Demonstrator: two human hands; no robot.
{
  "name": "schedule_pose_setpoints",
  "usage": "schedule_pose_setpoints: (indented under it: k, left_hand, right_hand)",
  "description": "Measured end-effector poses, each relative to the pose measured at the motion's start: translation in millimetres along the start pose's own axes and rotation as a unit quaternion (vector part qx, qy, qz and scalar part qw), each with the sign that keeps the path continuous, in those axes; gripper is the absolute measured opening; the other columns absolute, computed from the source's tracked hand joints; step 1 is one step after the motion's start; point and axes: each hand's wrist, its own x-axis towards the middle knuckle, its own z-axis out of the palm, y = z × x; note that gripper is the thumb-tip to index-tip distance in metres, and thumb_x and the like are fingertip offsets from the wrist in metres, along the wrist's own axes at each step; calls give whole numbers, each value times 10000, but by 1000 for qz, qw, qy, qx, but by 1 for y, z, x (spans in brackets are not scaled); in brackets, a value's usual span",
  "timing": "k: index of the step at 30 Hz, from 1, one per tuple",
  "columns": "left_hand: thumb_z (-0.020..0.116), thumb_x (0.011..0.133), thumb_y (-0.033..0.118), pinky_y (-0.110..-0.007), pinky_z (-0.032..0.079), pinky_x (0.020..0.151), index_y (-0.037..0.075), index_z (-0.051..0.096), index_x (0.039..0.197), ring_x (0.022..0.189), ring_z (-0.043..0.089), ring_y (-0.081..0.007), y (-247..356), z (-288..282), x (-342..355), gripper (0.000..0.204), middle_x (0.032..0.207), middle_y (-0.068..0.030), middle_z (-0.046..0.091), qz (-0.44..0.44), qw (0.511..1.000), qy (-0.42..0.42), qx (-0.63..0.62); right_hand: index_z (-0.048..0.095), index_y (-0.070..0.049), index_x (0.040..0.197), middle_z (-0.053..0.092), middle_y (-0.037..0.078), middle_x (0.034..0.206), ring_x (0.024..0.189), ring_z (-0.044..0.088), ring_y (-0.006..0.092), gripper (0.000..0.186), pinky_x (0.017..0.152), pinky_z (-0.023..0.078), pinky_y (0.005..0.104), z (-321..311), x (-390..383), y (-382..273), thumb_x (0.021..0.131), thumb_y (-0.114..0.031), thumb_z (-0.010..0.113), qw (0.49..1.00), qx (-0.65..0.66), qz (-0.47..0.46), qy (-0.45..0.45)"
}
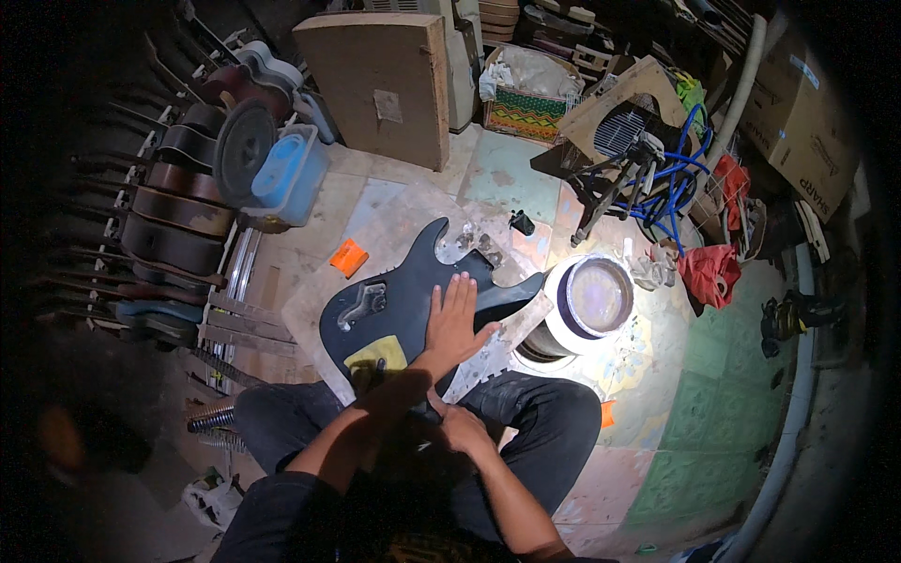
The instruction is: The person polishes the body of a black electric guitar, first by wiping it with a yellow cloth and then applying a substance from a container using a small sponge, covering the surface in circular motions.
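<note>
A matte black electric guitar body (404, 291) lies over my lap on a pale board (305, 314), its two horns pointing away from me. My left hand (454, 319) rests flat on its face, fingers stretched out and thumb apart. Near my lap, my right hand (460, 428) grips the body's near edge with the thumb along the rim; its other fingers are mostly hidden. A yellow cloth or pad (377, 354) lies on the body beside my left forearm, with a small dark item on it. Left of the yellow piece is a routed cavity.
An orange packet (348, 258) lies beyond the body. To the right stand a round white tub (601, 296) and tangled blue hose (676, 178). Several guitar bodies hang on a rack (178, 206) at left, beside a clear plastic bin (305, 178). A large brown panel (375, 94) stands behind.
</note>
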Motion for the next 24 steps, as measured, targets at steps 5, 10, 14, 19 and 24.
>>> schedule_pose_setpoints:
  k: [5,10,14,19,24]
  left_hand:
    - [538,918,645,-572,156,1219,-56,347,1522,1516,265,-335,-21,-1,36,944,1601,-209,345,-17,1000,24,3]
    - [521,932,631,-525,160,1234,-49,367,1517,1511,273,-333,-5,5,94,910,1600,-198,352,-54,998,10,-1]
    - [516,939,634,-509,160,1239,-52,343,1527,1521,252,-333,-2,11,92,920,1609,-203,334,-33,999,-17,19]
    - [466,954,658,-518,156,1235,-43,338,1536,1530,233,-334,-10,9,49,920,1610,-220,323,29,1000,3,-9]
    - [475,983,584,-531,159,1235,-34,297,1556,1528,234,-355,-62,-6,69,861,1631,-220,285,-74,996,21,37]
  right_hand:
    - [43,-357,1624,664,314,1130,994,665,466,952,870,508,517,-8,-7,-8,887,-176,619,1000,0,14,-7]
    - [50,-390,1622,644,275,1258,1123,648,429,969,964,494,506,-12,-10,-19,858,-83,562,999,21,32,-20]
    - [38,-352,1626,634,291,1262,1140,637,439,977,982,487,515,-9,-9,-18,852,-218,620,998,23,28,-41]
    - [12,-353,1625,659,299,1200,1105,648,451,966,957,494,520,-17,-11,-19,882,-208,611,999,29,30,-18]
    - [-21,-401,1614,653,306,1206,1094,653,454,964,926,496,520,-11,-6,-13,911,-144,586,998,25,40,-43]
